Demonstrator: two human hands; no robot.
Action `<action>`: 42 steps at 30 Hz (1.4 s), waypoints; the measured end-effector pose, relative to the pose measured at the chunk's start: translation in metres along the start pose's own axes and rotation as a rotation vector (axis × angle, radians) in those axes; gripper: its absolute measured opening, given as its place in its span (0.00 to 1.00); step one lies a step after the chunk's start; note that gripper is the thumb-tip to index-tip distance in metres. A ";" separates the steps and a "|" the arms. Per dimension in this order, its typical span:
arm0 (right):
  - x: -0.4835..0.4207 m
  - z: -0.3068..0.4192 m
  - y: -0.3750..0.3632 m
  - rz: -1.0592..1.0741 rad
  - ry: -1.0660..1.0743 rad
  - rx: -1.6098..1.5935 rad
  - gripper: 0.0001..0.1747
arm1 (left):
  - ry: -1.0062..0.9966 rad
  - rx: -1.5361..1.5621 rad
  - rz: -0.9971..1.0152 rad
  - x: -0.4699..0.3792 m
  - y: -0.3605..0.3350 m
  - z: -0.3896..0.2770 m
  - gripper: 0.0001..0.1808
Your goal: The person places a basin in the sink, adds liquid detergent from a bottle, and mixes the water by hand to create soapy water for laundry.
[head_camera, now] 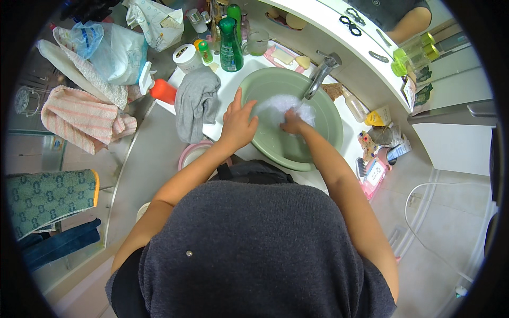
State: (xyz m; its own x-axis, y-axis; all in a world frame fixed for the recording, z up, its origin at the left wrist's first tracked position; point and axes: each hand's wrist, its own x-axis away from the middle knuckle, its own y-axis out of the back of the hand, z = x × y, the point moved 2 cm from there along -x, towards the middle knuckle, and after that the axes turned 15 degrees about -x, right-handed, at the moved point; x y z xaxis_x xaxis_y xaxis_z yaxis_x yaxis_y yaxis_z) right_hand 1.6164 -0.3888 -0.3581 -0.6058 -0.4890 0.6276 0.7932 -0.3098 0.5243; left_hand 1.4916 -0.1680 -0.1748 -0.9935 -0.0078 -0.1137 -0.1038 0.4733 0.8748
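Observation:
A green plastic basin (310,153) stands at the sink under a chrome faucet (324,75), with water and white suds (284,104) inside. My right hand (293,122) dips into the suds below the spout; its fingers are partly hidden, so whether they hold anything cannot be told. At the basin's left rim, my left hand (238,125) has its fingers spread and holds nothing. A grey cloth (197,101) lies in a heap on the counter's left edge, close to that hand.
Behind the basin stand a green pump-less bottle (230,47), a white jar (187,57) and a soap bar (282,56). A red bottle (164,91) lies left. Tubes, a brush (361,167) and a pink pack (373,175) crowd the right. A pink-rimmed basin (195,153) sits below.

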 end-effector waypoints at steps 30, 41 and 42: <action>0.067 0.063 0.015 0.314 -0.251 0.174 0.39 | 0.022 0.029 -0.081 0.009 0.000 0.001 0.26; -0.011 -0.055 0.028 -0.511 -0.107 -0.603 0.35 | 0.022 0.063 -0.046 0.005 0.002 -0.008 0.24; -0.020 -0.046 0.020 -0.564 0.002 -0.768 0.35 | 0.023 0.076 -0.040 0.004 0.003 -0.009 0.24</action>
State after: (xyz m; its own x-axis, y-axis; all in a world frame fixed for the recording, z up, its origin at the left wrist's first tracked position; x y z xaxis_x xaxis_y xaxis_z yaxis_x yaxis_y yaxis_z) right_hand 1.6468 -0.4222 -0.3866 -0.9122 -0.1054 0.3960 0.2088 -0.9511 0.2277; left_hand 1.4869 -0.1744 -0.1684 -0.9896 -0.0481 -0.1359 -0.1403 0.5375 0.8315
